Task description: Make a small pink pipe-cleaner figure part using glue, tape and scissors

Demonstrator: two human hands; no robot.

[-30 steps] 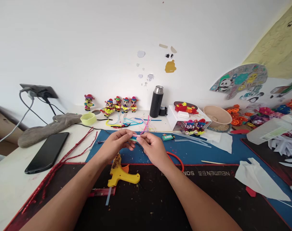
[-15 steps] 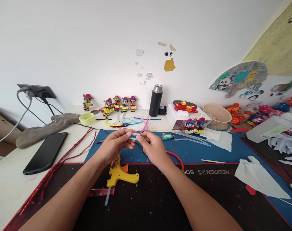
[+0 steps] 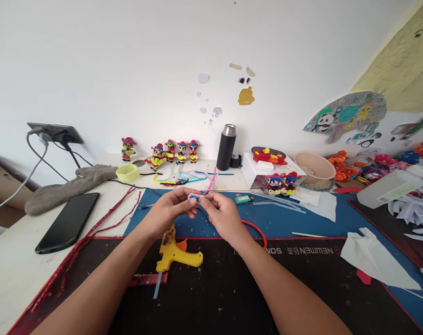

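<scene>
Short fuzzy pipe cleaners (image 3: 196,197), blue and pale pink, are pinched between my two hands above the blue mat. My left hand (image 3: 171,207) is closed, thumb and fingertips gripping their left end. At the right end, my right hand (image 3: 222,213) pinches with thumb and forefinger. Fingers cover much of the pieces, so their exact shape is hidden. Just below my left hand, a yellow hot glue gun (image 3: 178,257) lies on the black mat with a glue stick poking out. Beyond my fingers lie loose coloured pipe cleaners (image 3: 187,177).
Several small pipe-cleaner figures (image 3: 157,156) stand along the wall. A black thermos (image 3: 226,148) is behind my hands. Red tinsel stems (image 3: 82,239) and a phone (image 3: 68,223) lie left. A white box (image 3: 248,172), a bowl (image 3: 316,170) and paper tissue (image 3: 375,258) are on the right.
The held pipe cleaners have turned slightly between my fingertips, and less of their length shows. Both hands stay close together in nearly the same place; the whole view has shifted a little.
</scene>
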